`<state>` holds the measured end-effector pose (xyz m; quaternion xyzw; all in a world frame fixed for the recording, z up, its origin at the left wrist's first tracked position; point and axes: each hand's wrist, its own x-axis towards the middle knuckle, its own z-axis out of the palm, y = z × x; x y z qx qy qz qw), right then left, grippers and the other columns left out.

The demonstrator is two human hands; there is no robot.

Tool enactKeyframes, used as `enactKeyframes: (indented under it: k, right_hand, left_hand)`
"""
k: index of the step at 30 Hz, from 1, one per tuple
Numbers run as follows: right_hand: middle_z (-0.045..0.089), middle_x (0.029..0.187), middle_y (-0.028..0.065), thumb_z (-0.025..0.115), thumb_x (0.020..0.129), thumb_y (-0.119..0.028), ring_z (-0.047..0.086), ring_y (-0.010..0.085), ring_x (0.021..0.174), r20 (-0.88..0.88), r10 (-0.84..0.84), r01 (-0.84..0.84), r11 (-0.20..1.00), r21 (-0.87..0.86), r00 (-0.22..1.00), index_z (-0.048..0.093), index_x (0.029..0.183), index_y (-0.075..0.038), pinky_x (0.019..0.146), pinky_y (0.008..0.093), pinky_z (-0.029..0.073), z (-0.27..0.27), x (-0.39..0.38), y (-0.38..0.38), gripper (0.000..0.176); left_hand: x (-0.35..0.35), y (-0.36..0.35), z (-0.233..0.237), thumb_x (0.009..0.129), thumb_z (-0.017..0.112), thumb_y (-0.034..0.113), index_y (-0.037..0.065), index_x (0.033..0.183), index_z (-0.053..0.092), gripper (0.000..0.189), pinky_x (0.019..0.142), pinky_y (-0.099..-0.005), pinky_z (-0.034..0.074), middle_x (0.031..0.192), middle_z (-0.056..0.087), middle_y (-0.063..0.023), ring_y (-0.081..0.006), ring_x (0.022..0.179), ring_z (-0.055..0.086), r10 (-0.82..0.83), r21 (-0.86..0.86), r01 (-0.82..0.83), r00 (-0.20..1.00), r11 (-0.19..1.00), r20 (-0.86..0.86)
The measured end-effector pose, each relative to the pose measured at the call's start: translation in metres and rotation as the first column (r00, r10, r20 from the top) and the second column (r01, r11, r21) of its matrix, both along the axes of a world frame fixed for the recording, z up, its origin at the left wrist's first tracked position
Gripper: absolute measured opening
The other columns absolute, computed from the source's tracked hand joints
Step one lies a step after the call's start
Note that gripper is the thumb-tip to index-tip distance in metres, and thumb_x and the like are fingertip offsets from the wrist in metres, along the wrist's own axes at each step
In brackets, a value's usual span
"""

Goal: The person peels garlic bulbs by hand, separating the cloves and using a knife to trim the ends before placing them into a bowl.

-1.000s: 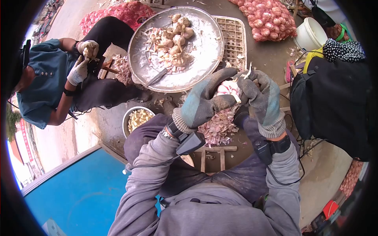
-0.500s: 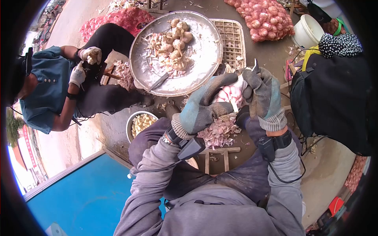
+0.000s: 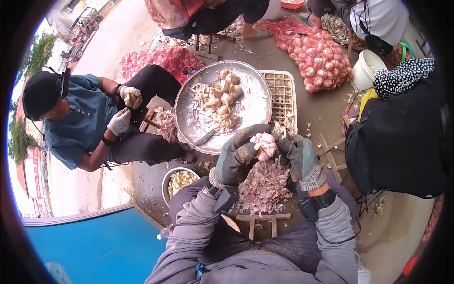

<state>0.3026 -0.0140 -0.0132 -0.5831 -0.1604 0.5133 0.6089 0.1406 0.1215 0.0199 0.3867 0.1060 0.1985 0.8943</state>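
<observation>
A pinkish garlic bulb, with its outer skin partly off, sits between my gloved hands. My left hand is closed around its left side, thumb and fingers pressed to it. On the other side, my right hand has curled fingers close against the bulb; what is inside them is hidden. Beneath both hands lies a heap of garlic skins. Just beyond, a round metal tray holds several unpeeled garlic bulbs, loose skins and a knife.
A bowl of peeled cloves stands by my left knee. A person in white gloves works at left. A plastic crate supports the tray's right side. Net sacks of garlic, a white bucket and a black-covered object stand around.
The view has tilted up, showing more people at the far side. My hands have turned the bulb so its pink cloves face up. The blade seen by my right hand is no longer visible.
</observation>
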Motion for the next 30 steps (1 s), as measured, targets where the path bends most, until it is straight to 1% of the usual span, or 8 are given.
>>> enactKeyframes:
  k: [5, 9, 14, 18, 19, 20, 21, 30]
  right_hand:
    - [0.060, 0.083, 0.0020, 0.045, 0.104, -0.027, 0.055, 0.0056, 0.065, -0.311, -0.035, 0.133, 0.945, 0.298, 0.950, 0.059, 0.126, 0.000, 0.055, 0.0196, 0.046, 0.029, 0.013, -0.002, 0.038]
    - [0.068, 0.089, 0.0052, 0.078, 0.091, -0.014, 0.065, 0.0116, 0.075, 0.630, -0.126, -0.020, 0.975, 0.219, 0.766, 0.072, 0.113, 0.004, 0.065, 0.0249, 0.053, 0.028, -0.016, 0.005, 0.029]
    - [0.069, 0.093, 0.0064, 0.077, 0.093, -0.019, 0.068, 0.0131, 0.083, 0.558, -0.125, 0.006, 0.978, 0.210, 0.820, 0.072, 0.109, 0.002, 0.072, 0.0274, 0.054, 0.057, -0.014, 0.004, 0.027]
    - [0.073, 0.097, 0.0104, 0.079, 0.089, -0.021, 0.071, 0.0213, 0.088, 0.829, -0.155, -0.109, 0.962, 0.251, 0.537, 0.075, 0.109, -0.003, 0.073, 0.0318, 0.057, 0.049, -0.001, 0.001, 0.026]
    - [0.074, 0.098, 0.0098, 0.076, 0.091, -0.022, 0.071, 0.0214, 0.089, 0.706, -0.097, -0.117, 0.962, 0.248, 0.702, 0.075, 0.109, -0.005, 0.078, 0.0333, 0.057, 0.046, -0.002, 0.000, 0.025]
    - [0.074, 0.097, 0.0097, 0.072, 0.093, -0.021, 0.071, 0.0242, 0.089, 0.857, -0.146, -0.119, 0.965, 0.234, 0.494, 0.075, 0.110, -0.006, 0.080, 0.0353, 0.056, 0.050, 0.002, -0.003, 0.023]
    - [0.072, 0.094, 0.0118, 0.071, 0.092, -0.022, 0.071, 0.0290, 0.088, 0.829, -0.162, -0.151, 0.947, 0.283, 0.535, 0.074, 0.111, -0.005, 0.078, 0.0372, 0.056, 0.049, 0.004, -0.005, 0.025]
    - [0.063, 0.088, 0.0139, 0.071, 0.085, -0.019, 0.067, 0.0351, 0.081, 0.894, -0.252, -0.096, 0.947, 0.306, 0.370, 0.066, 0.092, -0.004, 0.072, 0.0425, 0.055, 0.033, 0.001, -0.003, 0.018]
  left_hand:
    - [0.006, 0.008, -0.015, 0.098, 0.067, 0.018, -0.004, 0.141, 0.049, 0.052, 0.091, -0.0306, 0.053, 0.120, 0.066, -0.0118, -0.0159, 0.103, 0.065, 0.109, 0.226, -0.029, 0.930, 0.974, -0.350]
    - [0.011, -0.008, -0.021, 0.093, 0.070, 0.000, -0.001, 0.155, 0.032, 0.073, 0.107, -0.0322, 0.047, 0.145, 0.050, -0.0101, -0.0162, 0.126, 0.053, -0.028, 0.419, 0.151, 0.958, 0.895, -0.285]
    - [0.014, -0.014, -0.021, 0.089, 0.072, -0.005, 0.000, 0.156, 0.029, 0.081, 0.110, -0.0317, 0.043, 0.147, 0.048, -0.0099, -0.0170, 0.130, 0.050, 0.006, 0.505, 0.107, 0.976, 0.856, -0.216]
    - [0.015, -0.017, -0.029, 0.089, 0.069, -0.009, -0.002, 0.157, 0.028, 0.079, 0.111, -0.0316, 0.042, 0.148, 0.048, -0.0106, -0.0164, 0.132, 0.049, 0.124, 0.622, 0.026, 0.973, 0.782, -0.196]
    - [0.012, -0.018, -0.020, 0.090, 0.067, -0.011, -0.002, 0.155, 0.032, 0.074, 0.111, -0.0313, 0.042, 0.147, 0.049, -0.0111, -0.0177, 0.130, 0.051, 0.169, 0.692, 0.053, 0.954, 0.720, -0.248]
    - [0.013, -0.016, -0.011, 0.091, 0.064, -0.012, -0.002, 0.153, 0.035, 0.069, 0.111, -0.0311, 0.042, 0.146, 0.050, -0.0116, -0.0191, 0.129, 0.053, 0.174, 0.747, 0.102, 0.944, 0.657, -0.281]
    - [0.015, -0.022, -0.019, 0.093, 0.064, -0.011, -0.002, 0.154, 0.036, 0.068, 0.110, -0.0312, 0.043, 0.145, 0.051, -0.0118, -0.0201, 0.130, 0.053, 0.126, 0.510, 0.009, 0.965, 0.860, -0.231]
    - [-0.004, 0.003, -0.069, 0.104, 0.060, 0.023, 0.001, 0.141, 0.051, 0.044, 0.066, -0.0321, 0.059, 0.105, 0.068, -0.0087, -0.0188, 0.078, 0.069, -0.003, 0.348, 0.171, 0.902, 0.922, -0.432]
